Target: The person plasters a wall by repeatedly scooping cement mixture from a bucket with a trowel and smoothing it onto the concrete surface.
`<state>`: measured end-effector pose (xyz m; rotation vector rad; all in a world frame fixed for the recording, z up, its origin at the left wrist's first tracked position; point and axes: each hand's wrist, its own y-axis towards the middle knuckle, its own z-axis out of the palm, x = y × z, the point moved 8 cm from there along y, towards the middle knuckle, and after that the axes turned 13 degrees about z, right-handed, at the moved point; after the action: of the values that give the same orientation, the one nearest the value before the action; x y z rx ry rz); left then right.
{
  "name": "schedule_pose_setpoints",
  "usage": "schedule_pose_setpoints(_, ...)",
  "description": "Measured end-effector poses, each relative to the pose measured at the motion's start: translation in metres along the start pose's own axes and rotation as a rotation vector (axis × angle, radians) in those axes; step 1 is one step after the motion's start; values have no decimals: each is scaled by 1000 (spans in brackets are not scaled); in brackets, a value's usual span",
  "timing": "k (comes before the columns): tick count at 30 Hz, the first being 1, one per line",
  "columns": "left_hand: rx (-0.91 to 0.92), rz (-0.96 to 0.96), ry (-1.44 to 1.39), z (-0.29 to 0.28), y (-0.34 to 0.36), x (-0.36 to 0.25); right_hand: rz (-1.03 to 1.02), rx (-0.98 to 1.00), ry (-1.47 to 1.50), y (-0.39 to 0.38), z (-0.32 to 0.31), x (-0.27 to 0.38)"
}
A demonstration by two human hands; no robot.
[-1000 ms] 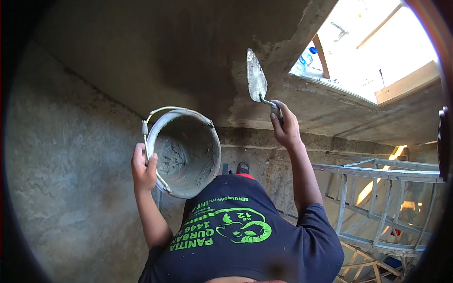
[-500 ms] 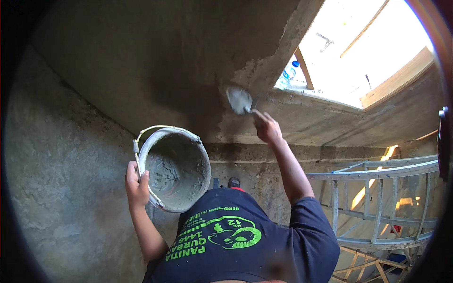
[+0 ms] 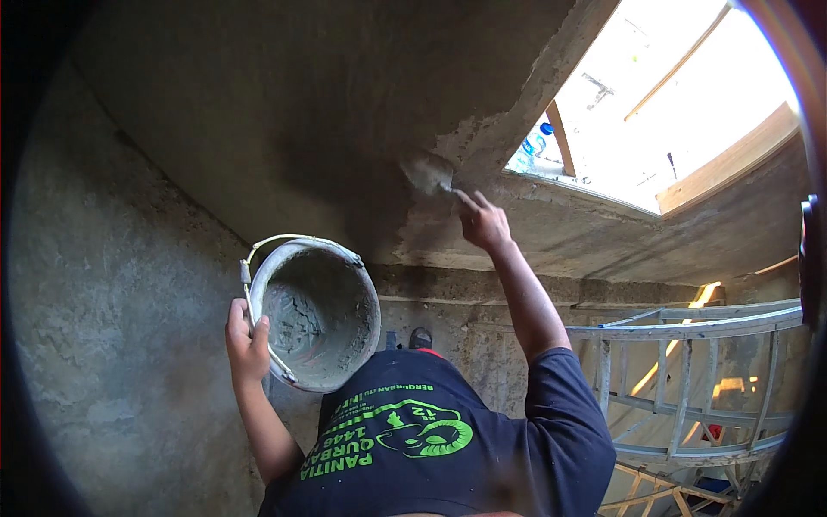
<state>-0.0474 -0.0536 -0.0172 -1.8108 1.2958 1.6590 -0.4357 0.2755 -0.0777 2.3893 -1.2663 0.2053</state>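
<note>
Obst. 1: bucket (image 3: pixel 351 302), handle (image 3: pixel 245 272) swung out, blocking space btwn L hand (image 3: pixel 248 349) & torso (image 3: pixel 482 474).
Obst. 2: trowel (image 3: pixel 429 175), covering small patch of front wall (image 3: pixel 551 226), contact unclear.
Passage: gap running btwn bucket & R forearm (image 3: pixel 527 289), reaching wall.
Obst. 3: ladder-like metal frame (image 3: pixel 724 326), standing beyond R arm.
Opening (image 3: pixel 637 155), upper R: timber (image 3: pixel 562 138) partly obstructing.

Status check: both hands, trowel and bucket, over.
Left hand gripping bucket by its rim, grey mortar inside. Right hand gripping masonry trowel, motion-blurred at the wall, contact unclear. Ladder-like metal frame off right, clear of both hands.
</note>
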Motion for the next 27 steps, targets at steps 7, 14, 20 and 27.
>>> schedule_pose_setpoints(7,-26,-41,59,-1,-3,4,-28,-382,156,-3,-37,11)
schedule_pose_setpoints(14,-30,-42,45,-1,-1,10,134,-219,-175,18,-8,-11)
schedule_pose_setpoints(20,-47,-41,72,-8,-11,6,103,17,-65,-65,46,-40)
schedule_pose_setpoints(27,-31,-73,39,-4,-8,16,-35,-444,182,31,-80,17)
